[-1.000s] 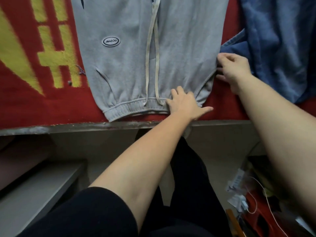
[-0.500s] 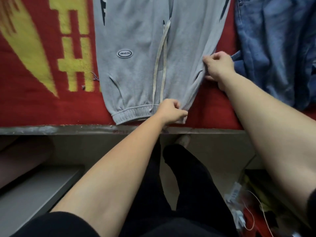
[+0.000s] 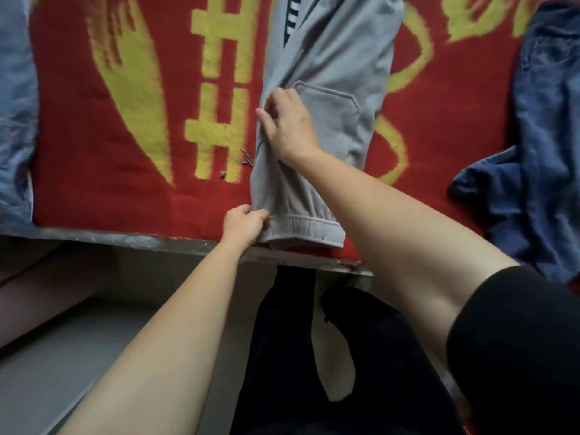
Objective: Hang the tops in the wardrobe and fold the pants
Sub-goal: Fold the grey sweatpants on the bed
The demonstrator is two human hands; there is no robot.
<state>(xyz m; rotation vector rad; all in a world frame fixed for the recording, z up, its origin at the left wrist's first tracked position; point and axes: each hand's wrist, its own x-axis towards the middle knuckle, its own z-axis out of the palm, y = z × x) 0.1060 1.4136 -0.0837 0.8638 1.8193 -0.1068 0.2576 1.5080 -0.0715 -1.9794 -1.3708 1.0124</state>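
Observation:
Grey sweatpants (image 3: pixel 342 76) lie on a red blanket, folded lengthwise into one narrow strip with a back pocket facing up. My left hand (image 3: pixel 244 224) pinches the elastic waistband at the strip's near left corner, by the bed edge. My right hand (image 3: pixel 287 124) grips the left folded edge of the sweatpants higher up, fingers curled on the cloth. The pants' legs run off the top of the view.
The red blanket (image 3: pixel 125 189) with yellow patterns covers the bed, whose grey edge (image 3: pixel 131 241) runs across the middle. Dark blue jeans (image 3: pixel 546 146) lie crumpled at the right. A light blue garment (image 3: pixel 15 120) lies at the far left. My legs in black stand below.
The right half of the sweatpants has been folded over to the left, hiding the drawstring and logo. Both hands moved left with the cloth, now at its left edge.

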